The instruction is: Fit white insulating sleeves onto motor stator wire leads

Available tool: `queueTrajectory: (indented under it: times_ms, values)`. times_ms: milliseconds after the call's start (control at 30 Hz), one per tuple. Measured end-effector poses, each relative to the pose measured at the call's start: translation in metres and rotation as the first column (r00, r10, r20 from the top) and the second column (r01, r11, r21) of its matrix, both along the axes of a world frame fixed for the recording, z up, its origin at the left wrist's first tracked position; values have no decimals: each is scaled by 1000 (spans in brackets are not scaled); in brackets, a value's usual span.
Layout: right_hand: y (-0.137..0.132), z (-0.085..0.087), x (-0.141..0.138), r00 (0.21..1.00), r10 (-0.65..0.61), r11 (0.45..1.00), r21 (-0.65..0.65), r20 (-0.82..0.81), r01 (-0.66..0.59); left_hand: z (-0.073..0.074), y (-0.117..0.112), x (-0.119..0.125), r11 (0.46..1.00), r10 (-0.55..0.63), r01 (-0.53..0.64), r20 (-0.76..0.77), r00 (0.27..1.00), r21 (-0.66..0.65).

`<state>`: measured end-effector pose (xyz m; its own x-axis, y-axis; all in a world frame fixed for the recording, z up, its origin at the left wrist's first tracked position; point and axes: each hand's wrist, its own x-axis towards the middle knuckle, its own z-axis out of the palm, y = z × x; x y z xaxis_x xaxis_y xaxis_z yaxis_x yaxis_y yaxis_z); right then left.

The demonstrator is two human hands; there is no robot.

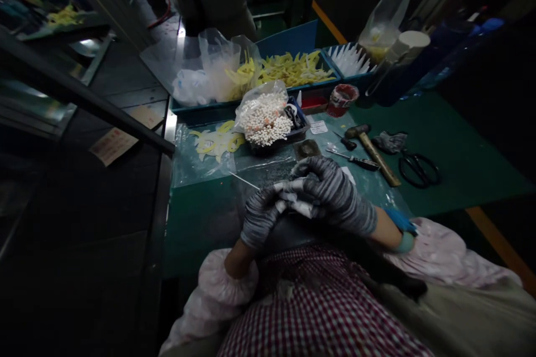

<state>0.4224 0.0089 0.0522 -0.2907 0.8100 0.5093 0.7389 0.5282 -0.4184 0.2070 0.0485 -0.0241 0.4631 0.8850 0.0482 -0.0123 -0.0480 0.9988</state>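
My hands, in grey striped gloves with pale fingertips, meet over the near edge of the green table. A thin white cotton swab stick [244, 181] juts up and to the left from my left hand [262, 215], whose fingers are closed round it. Curled and closed, my right hand [335, 192] touches the left fingertips; whatever lies between its fingers is hidden. Just beyond the hands, a clear bag of white-tipped cotton swabs [268, 117] rests on a dark tray [298, 133]. Flat yellow and white curved pieces [220, 141] lie on plastic film to the left.
To the right lie a hammer [374, 156], a screwdriver [354, 159], black-handled scissors [419, 169] and a crumpled grey cloth [390, 141]. Behind stand a red-stained cup [342, 100], a bin of yellow pieces [293, 70], a bin of white pointed pieces [348, 60] and a white-capped bottle [412, 42].
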Motion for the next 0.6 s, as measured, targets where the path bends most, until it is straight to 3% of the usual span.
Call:
queueTrajectory:
  times_ms: [133, 367, 500, 600]
  values:
    - [2, -5, 0, 1000, -8, 1000, 11, 18, 7, -2, 1, -1, 1000, 9, -9, -4, 1000, -28]
    - [2, -6, 0, 996, -7, 1000, -28, -91, 4, 2, 5, 2, 999, 18, -17, -37, 999, 27]
    - [13, -12, 49, 948, -166, 985, -95, -271, 146, 3, 3, -1, 990, 98, -92, -53, 994, 107]
    - [40, -29, 110, 873, -405, 901, -280, -271, 331, 1, 1, -7, 985, 132, -122, -83, 988, 118]
